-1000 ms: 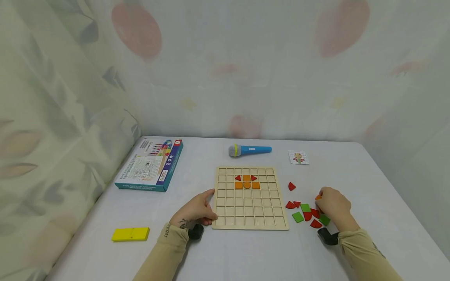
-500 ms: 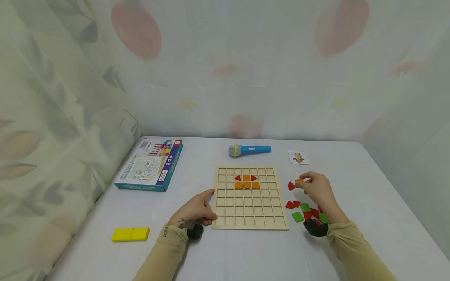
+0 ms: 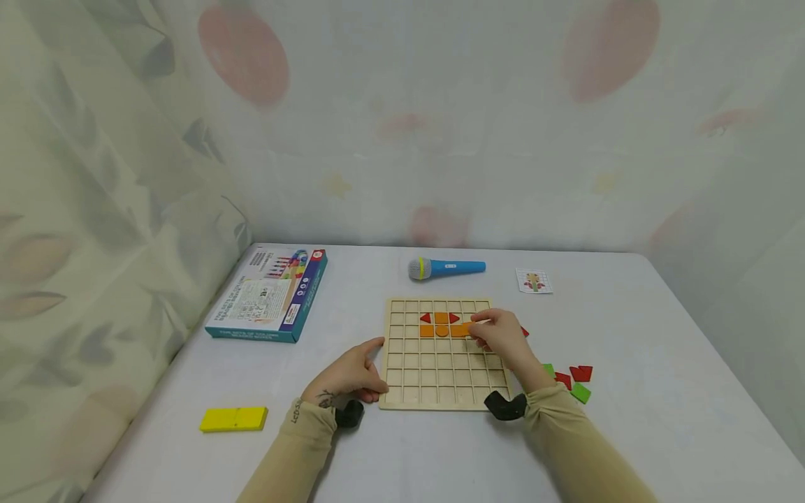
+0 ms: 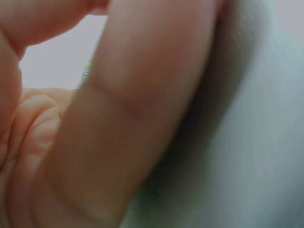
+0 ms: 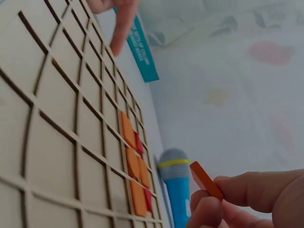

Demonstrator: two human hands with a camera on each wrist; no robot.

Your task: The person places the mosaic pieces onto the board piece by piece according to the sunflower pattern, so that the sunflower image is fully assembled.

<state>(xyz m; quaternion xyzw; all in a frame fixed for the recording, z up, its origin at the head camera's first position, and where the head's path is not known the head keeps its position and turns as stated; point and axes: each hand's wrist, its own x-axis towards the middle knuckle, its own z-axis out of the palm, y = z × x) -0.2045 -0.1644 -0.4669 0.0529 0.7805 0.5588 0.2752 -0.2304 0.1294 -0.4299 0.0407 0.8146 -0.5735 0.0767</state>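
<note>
My right hand [image 3: 506, 339] pinches an orange tile [image 5: 206, 180] between thumb and fingers, just above the upper right of a wooden grid board [image 3: 443, 377]. The right wrist view shows the tile nearly edge-on and apart from the board. Several orange tiles [image 3: 441, 318] lie in the board's upper cells, with a red triangle [image 3: 425, 318] on either side of the top one. At the board's left edge my left hand [image 3: 346, 374] rests, index finger and thumb spread along the rim. Skin fills most of the left wrist view.
Loose green tiles [image 3: 581, 393] and red pieces [image 3: 581, 373] lie right of the board, partly hidden by my right arm. Behind the board are a blue toy microphone [image 3: 455, 268] and a pattern card [image 3: 534, 281]. A box [image 3: 264, 297] and a yellow block [image 3: 233, 419] lie left.
My right hand has carried the orange tile left from the loose pieces to over the board's upper right. The left hand has stayed at the board's edge.
</note>
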